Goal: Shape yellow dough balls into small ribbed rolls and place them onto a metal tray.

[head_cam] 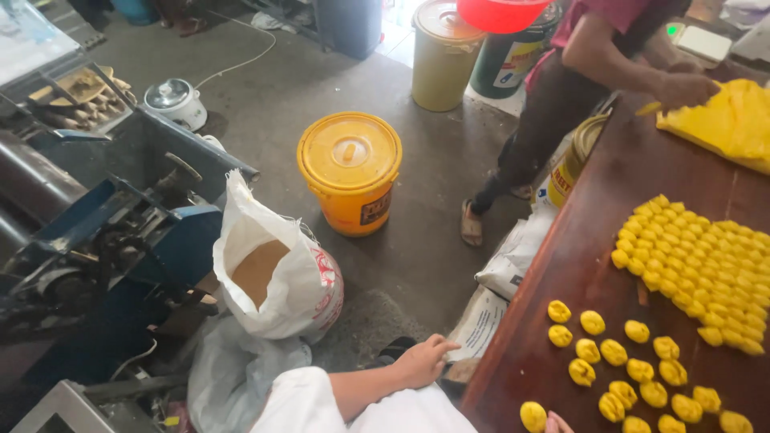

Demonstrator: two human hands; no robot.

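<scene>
Head view showed the left hand at lower centre, fingers loose and empty, and right fingertips, grip unclear, touching a yellow dough ball that could roll off the brown wooden bench.

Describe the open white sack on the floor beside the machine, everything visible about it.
The white sack looks like woven plastic with red print on its side. It stands upright on the concrete floor, mouth open and rim crumpled, holding tan powder. A blue machine stands beside it, and a grey bag lies at its base.
</scene>
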